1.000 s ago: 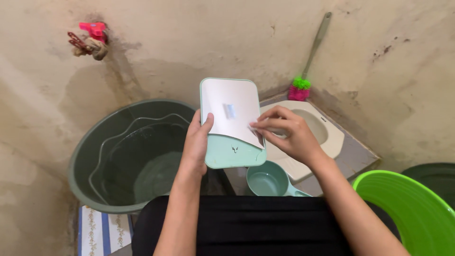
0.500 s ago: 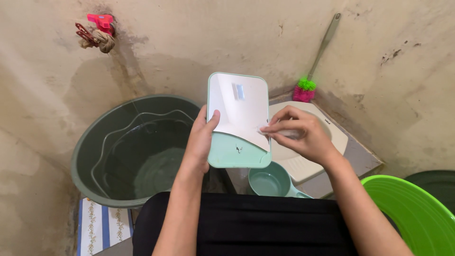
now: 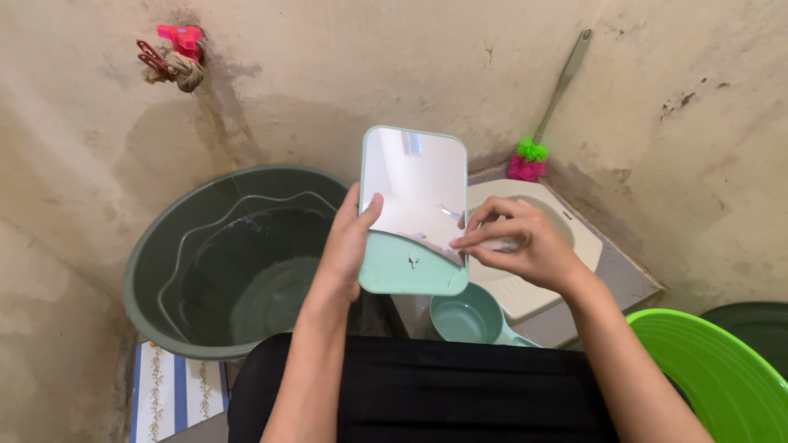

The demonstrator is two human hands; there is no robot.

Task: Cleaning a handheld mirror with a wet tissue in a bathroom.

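In left hand (image 3: 349, 242), mint-framed rectangular mirror (image 3: 413, 209)

The floor (image 3: 624, 283) carried a dark green water tub (image 3: 222, 262), a squat toilet pan (image 3: 533, 238), a teal dipper (image 3: 469, 316), a toilet brush (image 3: 529, 160) and 1 bright green basin (image 3: 722, 369).

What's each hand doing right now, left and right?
Left hand: closed on the left edge of the mint-framed mirror, holding it up.
Right hand: fingers pinched on something small and pale at the mirror's right edge.
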